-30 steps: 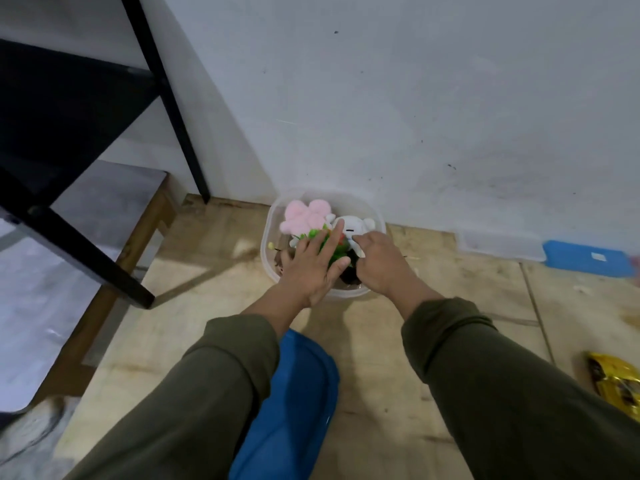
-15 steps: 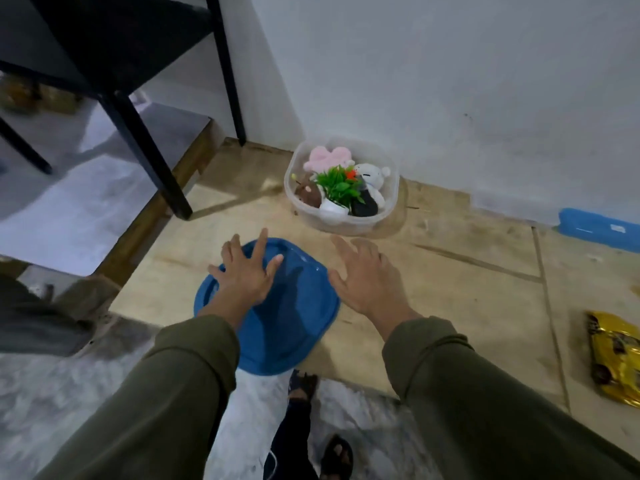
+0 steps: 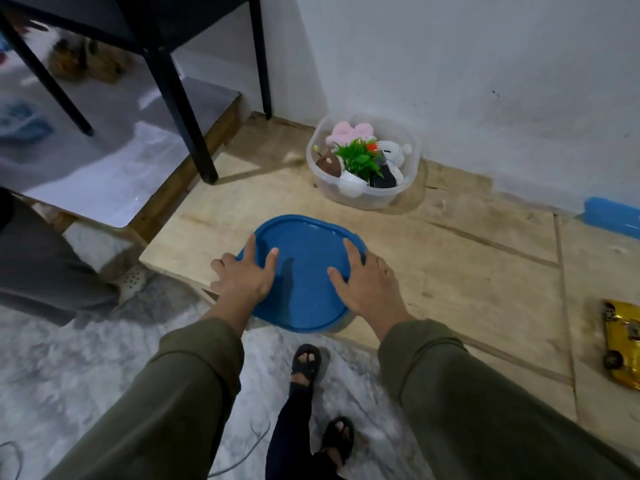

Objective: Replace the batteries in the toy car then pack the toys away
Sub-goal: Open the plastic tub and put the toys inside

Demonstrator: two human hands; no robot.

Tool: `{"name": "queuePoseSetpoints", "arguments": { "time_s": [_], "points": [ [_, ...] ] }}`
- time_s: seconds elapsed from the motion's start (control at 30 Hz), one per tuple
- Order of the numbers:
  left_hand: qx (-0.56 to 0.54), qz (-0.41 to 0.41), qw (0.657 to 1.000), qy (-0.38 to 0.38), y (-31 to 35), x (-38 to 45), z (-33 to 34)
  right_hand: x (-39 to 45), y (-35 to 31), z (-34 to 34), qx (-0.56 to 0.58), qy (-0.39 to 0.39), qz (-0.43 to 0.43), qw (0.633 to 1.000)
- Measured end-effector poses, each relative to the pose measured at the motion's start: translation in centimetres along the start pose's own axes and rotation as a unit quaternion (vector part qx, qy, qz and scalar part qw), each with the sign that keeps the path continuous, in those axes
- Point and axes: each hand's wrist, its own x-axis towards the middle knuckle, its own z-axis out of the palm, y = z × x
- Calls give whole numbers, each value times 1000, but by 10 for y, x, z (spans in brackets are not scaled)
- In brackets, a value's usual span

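Observation:
A clear plastic tub (image 3: 410,188) stands by the wall, filled with a pink plush (image 3: 349,132), a green toy plant (image 3: 360,159), a white plush (image 3: 394,151) and a brown toy (image 3: 328,164). Its blue lid (image 3: 304,268) lies on the wooden platform near the front edge. My left hand (image 3: 244,275) grips the lid's left rim and my right hand (image 3: 369,282) grips its right rim, thumbs on top. A yellow toy car (image 3: 621,344) lies on the platform at the far right, apart from both hands.
The wooden platform (image 3: 450,271) runs along a white wall. A black table leg (image 3: 183,109) stands at its left edge. Another blue lid (image 3: 613,216) lies at the right by the wall. My sandalled feet (image 3: 306,363) stand on the marble floor below.
Both hands left the tub of toys, drew back and took hold of the blue lid at its two sides. The view has pulled back from the tub.

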Motion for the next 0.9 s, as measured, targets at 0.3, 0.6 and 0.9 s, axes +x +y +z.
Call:
{"name": "queuePoseSetpoints", "arguments": {
  "time_s": [0.3,0.6,0.9],
  "points": [
    [-79,15,985,150,30,8,-35,17,-16,-43,179,158,-58,969],
    [-83,117,978,150,122,64,-71,98,9,-107,176,178,24,968],
    [33,188,975,111,198,134,-71,188,42,-130,154,80,134,976]
  ]
}}
